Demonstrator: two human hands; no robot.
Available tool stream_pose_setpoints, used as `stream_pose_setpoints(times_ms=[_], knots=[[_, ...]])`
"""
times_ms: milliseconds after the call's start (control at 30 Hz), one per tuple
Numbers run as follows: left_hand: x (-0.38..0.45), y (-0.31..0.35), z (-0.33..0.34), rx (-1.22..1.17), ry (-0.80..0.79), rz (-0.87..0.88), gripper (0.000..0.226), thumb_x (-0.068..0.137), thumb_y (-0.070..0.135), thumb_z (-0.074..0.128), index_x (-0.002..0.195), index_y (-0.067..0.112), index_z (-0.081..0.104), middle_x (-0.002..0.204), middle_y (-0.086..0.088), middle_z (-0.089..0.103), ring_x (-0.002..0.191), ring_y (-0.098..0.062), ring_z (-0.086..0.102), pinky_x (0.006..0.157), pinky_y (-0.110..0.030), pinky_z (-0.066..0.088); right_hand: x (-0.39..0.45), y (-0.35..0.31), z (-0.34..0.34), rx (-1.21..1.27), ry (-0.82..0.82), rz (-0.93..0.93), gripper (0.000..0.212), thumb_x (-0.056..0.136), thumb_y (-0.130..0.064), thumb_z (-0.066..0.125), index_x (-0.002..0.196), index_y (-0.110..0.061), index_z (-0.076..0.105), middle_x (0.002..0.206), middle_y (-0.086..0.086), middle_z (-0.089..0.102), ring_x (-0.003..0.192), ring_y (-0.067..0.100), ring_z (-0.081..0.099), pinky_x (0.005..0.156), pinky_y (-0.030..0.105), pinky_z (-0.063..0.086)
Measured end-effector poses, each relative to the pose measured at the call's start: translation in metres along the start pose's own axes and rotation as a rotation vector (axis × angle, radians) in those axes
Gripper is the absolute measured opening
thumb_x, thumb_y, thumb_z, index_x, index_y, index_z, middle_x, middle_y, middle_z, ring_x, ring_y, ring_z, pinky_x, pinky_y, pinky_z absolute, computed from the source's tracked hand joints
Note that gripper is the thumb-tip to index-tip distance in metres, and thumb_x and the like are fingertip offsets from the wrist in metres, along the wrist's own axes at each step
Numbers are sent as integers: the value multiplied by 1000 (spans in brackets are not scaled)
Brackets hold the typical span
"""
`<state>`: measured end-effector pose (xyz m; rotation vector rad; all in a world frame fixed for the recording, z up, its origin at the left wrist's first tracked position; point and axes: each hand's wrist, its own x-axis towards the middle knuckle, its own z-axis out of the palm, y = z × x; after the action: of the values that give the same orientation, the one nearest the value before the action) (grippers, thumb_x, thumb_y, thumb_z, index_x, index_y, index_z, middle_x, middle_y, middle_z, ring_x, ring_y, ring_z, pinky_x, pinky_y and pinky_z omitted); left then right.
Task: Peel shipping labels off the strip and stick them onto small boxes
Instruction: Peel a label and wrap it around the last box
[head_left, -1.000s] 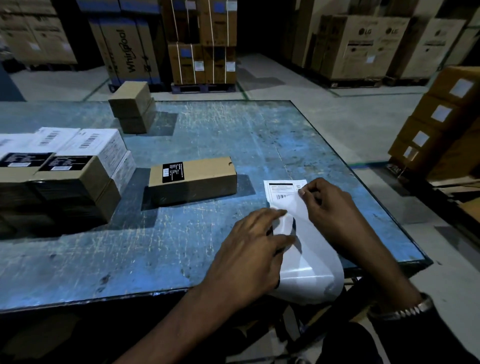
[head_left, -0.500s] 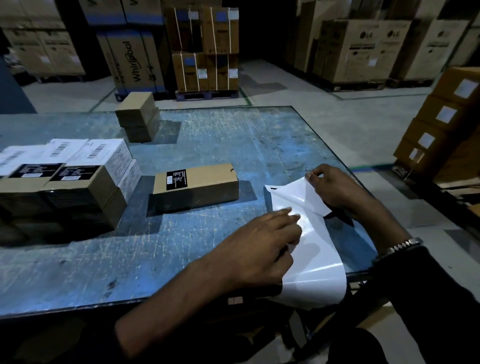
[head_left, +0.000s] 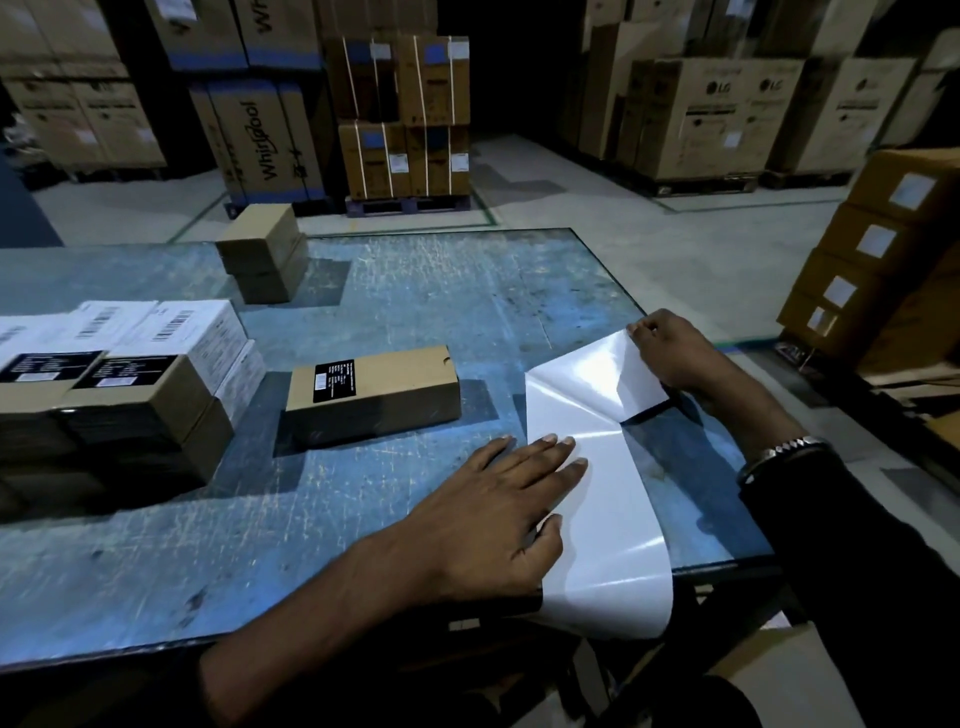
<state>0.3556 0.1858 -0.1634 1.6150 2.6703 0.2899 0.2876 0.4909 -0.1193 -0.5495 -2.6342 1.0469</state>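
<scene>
Pinched in the right hand's (head_left: 670, 348) grip, a label (head_left: 592, 379) lifts off the strip (head_left: 608, 519); the left hand (head_left: 498, 514), fingers spread flat, presses the strip onto the counter (head_left: 415, 291). Left of both grips sits a small box (head_left: 371, 395).

One lone small box (head_left: 372, 395) is lying mid-table (head_left: 415, 291), two stacked boxes (head_left: 261, 252) are sitting near the far edge, and one label strip (head_left: 608, 525) is overhanging the near edge.
</scene>
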Motion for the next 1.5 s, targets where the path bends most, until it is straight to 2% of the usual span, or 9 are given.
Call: stream_pose_setpoints(times_ms=[100, 367, 633, 767, 900, 1033, 1200, 1367, 1500], knots=[[-1, -2, 0, -28, 0, 1, 72, 101, 47, 23, 170, 30, 17, 179, 7, 7, 163, -3, -3, 133, -39, -2, 4, 11, -3, 139, 63, 21, 28, 114, -32, 49, 116, -8, 63, 107, 13, 60, 100, 28, 55, 82, 35, 40], [0, -3, 1, -43, -1, 0, 72, 101, 49, 21, 170, 30, 16, 179, 9, 6, 162, -1, -5, 133, -38, -3, 10, 24, -24, 299, 352, 43, 36, 113, -36, 49, 125, -5, 63, 113, 16, 63, 99, 28, 58, 83, 40, 48], [2, -6, 1, -60, 3, 3, 69, 103, 50, 21, 170, 30, 20, 178, 10, 10, 162, 0, -2, 133, -35, -2, 7, 16, -39, 478, 534, -3, 28, 109, -45, 47, 120, -22, 57, 116, 5, 64, 106, 25, 62, 94, 50, 55], [4, -7, 0, -68, -7, -4, 71, 102, 53, 17, 169, 30, 21, 178, 10, 11, 162, -1, 0, 133, -35, -2, 6, 14, -35, 565, 519, -6, 18, 113, -39, 47, 116, -22, 53, 102, -6, 59, 99, 18, 59, 85, 47, 56], [16, -12, 1, -35, 14, -30, 71, 104, 53, 17, 169, 27, 22, 178, 5, 14, 163, -6, 5, 133, -36, 1, 5, 4, -17, 657, 461, -13, 18, 113, -39, 47, 111, -22, 53, 100, -3, 61, 96, 21, 59, 81, 46, 54], [38, -17, -2, -47, 15, -65, 69, 105, 50, 23, 169, 23, 24, 178, 2, 14, 163, -10, 9, 133, -34, 2, 3, -22, 0, 701, 422, -51, 24, 97, -53, 49, 99, -30, 56, 97, -1, 62, 91, 19, 58, 81, 42, 50], [62, -27, -1, -53, 73, -61, 68, 106, 48, 28, 166, 17, 33, 175, -6, 27, 161, -20, 24, 131, -37, 18, 10, -49, 25, 734, 359, -47, 36, 86, -68, 48, 94, -34, 56, 101, 0, 68, 94, 21, 64, 91, 54, 59], [81, -35, -5, -96, 99, -96, 71, 100, 43, 32, 161, 7, 39, 171, -16, 32, 154, -31, 36, 124, -40, 34, 11, -88, 61, 702, 325, -100, 20, 109, -42, 51, 93, -29, 53, 81, -7, 59, 75, 17, 57, 77, 52, 55], [71, -34, -10, -193, 228, -121, 64, 101, 31, 49, 160, 7, 42, 170, -11, 36, 153, -26, 38, 121, -40, 41, 18, -97, 89, 638, 223, -113, 20, 110, -43, 48, 106, -25, 56, 86, -6, 60, 83, 21, 60, 77, 47, 55]])
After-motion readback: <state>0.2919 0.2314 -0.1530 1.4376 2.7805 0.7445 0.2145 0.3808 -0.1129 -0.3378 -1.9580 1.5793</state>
